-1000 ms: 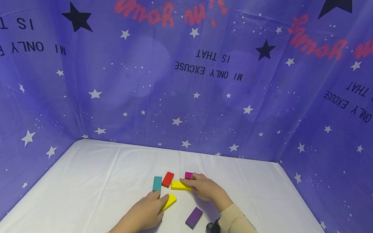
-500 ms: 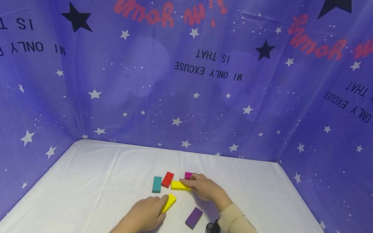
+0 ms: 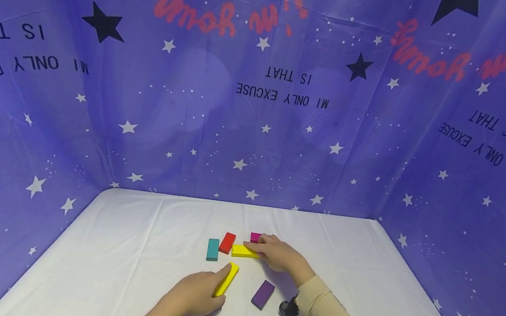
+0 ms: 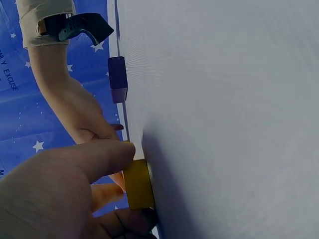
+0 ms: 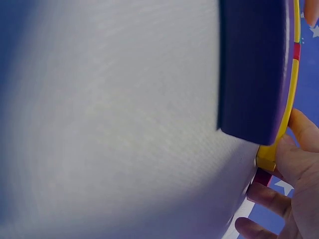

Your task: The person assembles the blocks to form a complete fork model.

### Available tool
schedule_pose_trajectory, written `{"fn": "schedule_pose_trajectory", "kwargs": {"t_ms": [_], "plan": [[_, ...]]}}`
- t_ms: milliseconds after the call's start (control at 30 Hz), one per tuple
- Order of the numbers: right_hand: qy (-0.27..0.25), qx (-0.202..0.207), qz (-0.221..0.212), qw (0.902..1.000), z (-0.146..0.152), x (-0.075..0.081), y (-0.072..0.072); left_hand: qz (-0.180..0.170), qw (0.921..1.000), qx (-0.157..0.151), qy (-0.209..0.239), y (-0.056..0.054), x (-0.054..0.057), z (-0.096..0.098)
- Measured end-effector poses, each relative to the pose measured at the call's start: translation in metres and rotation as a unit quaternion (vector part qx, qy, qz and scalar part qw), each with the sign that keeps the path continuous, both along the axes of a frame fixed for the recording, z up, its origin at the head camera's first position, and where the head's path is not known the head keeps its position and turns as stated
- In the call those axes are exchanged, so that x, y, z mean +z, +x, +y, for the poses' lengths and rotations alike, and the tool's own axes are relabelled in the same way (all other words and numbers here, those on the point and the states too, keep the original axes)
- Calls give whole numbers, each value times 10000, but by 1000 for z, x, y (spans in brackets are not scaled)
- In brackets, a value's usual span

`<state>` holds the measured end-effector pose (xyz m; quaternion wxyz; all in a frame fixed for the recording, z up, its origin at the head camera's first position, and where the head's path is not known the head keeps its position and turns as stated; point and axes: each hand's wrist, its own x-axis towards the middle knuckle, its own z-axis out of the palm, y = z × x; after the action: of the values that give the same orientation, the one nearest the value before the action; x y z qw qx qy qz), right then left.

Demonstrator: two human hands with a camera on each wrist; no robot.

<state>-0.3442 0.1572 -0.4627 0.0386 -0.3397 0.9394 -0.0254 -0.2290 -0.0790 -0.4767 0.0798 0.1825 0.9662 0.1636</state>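
In the head view my left hand [image 3: 198, 292] pinches a yellow block [image 3: 227, 280] between thumb and fingers. The left wrist view shows the end of this yellow block [image 4: 138, 185] between thumb and fingers, low over the white cloth. Farther back, my right hand [image 3: 280, 254] holds the right end of a second yellow block [image 3: 243, 251] with thumb and index finger, lying crosswise. A magenta block [image 3: 255, 238], partly hidden by that hand, sits just behind. Left of this yellow block lie a red block [image 3: 227, 243] and a teal block [image 3: 213, 249].
A purple block [image 3: 262, 294] lies on the white cloth [image 3: 125, 269] between my forearms. Beside it a black wrist camera [image 3: 288, 309] juts from the right sleeve. Purple star-patterned curtains [image 3: 255, 142] stand behind and at both sides.
My left fingers have drawn back from beside the teal block, now wholly visible. The yellow block in the left hand has turned to point more steeply away. The right hand stays put.
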Motion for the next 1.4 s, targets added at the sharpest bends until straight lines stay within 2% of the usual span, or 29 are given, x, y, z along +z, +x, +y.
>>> {"fn": "schedule_pose_trajectory", "kwargs": {"t_ms": [167,300,633,800,1000,1233,1400], "plan": [[1,18,28,10000,0,0,0,12,9998,-177,109,-1,-1,-1],[-10,11,24,10000,-1,0,0,149,9997,-148,154,0,-1,2],[2,-5,26,10000,-1,-1,-1,830,9965,-55,0,3,-5,12],[-15,36,59,10000,-1,-1,0,1316,9911,-75,-204,2,-8,18],[-43,151,156,9998,0,0,2,2065,9782,-71,-193,-3,-15,23],[-193,316,262,9990,0,1,2,2388,9710,112,60,-10,-14,34],[-255,366,249,9987,1,1,1,2457,9693,100,-8,-12,-13,41]]}}
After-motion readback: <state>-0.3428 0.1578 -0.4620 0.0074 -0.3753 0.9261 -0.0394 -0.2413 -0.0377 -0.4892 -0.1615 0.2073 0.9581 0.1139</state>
